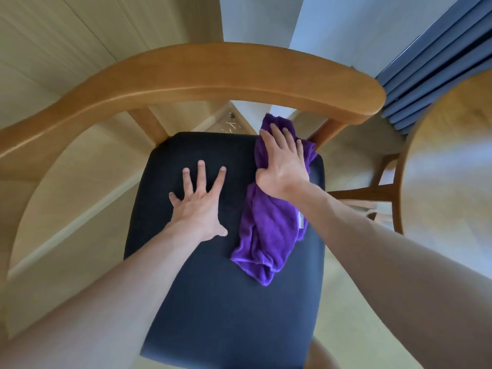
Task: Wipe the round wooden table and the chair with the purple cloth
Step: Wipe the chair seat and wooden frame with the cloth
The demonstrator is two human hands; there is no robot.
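Note:
Below me stands the chair (207,73), with a curved wooden backrest and a dark padded seat (213,302). A crumpled purple cloth (269,230) lies along the seat's right side, reaching the far right corner. My right hand (282,166) presses flat on the cloth's far end, fingers extended over it. My left hand (198,201) rests flat on the bare seat to the left of the cloth, fingers spread, holding nothing. The round wooden table (450,166) shows at the right edge of the view.
Blue curtains (436,62) hang at the upper right behind the table. Light wood flooring (80,214) and a pale wall surround the chair. The table's wooden legs (372,193) stand close to the chair's right side.

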